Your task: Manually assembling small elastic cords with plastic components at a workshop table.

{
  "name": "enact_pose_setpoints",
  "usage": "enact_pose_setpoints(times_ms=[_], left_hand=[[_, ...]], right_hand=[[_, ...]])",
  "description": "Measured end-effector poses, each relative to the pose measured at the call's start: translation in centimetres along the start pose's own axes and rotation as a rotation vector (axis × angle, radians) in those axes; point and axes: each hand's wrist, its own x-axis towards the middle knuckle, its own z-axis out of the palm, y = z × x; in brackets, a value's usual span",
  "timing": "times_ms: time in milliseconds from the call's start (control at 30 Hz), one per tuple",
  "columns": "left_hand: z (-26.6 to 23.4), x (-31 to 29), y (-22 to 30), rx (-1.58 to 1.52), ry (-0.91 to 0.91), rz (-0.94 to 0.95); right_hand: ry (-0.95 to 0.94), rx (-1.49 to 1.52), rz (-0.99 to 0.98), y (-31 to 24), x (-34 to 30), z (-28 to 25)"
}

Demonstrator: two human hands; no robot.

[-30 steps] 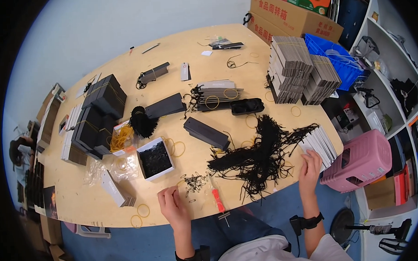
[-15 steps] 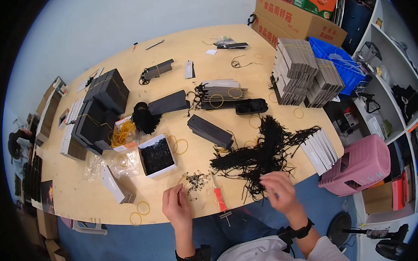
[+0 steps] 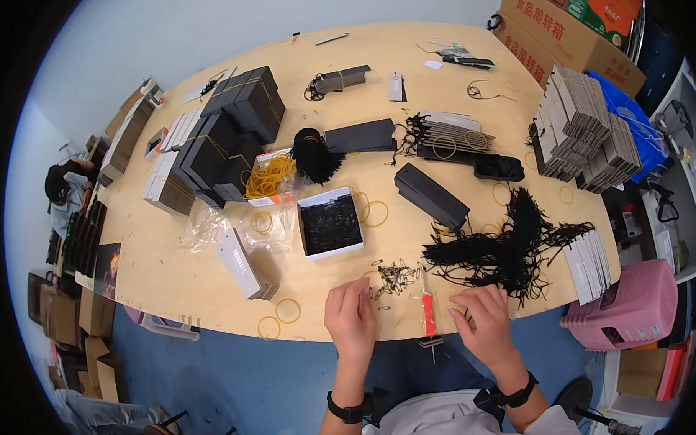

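Both hands rest at the counter [image 3: 212,283] edge, left hand [image 3: 350,319] with fingers curled by the small metal pins [image 3: 396,276], right hand [image 3: 486,324] loosely bent beside the black string pile [image 3: 502,250], neither visibly holding anything; much string looks unsorted.

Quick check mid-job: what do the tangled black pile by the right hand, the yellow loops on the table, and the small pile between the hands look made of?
The tangled black pile looks like matte cord or string: thin, limp, frayed strands. The yellow loops look like rubber bands: thin, flat-lying rings. The small pile of clips is probably metal wire, thin and dark, but too small to be sure.
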Motion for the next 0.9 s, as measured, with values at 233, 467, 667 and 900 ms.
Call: enact_pose_setpoints(times_ms=[233, 467, 667, 900], left_hand=[[-0.2, 0.0, -0.1, 0.020, -0.040, 0.007], [-0.1, 0.1, -0.2, 0.061, -0.046, 0.089], [-0.3, 0.1, 0.0, 0.042, -0.062, 0.028], [-0.5, -0.1, -0.3, -0.090, -0.071, -0.078]], right_hand=[[-0.024, -0.005, 0.030, -1.1, 0.0, 1.4], [-0.030, 0.043, 0.073, -1.0, -0.6, 1.6], [-0.034, 0.007, 0.050, -1.1, 0.8, 1.5], [-0.090, -0.012, -0.008, -1.3, 3.9, 3.0]])
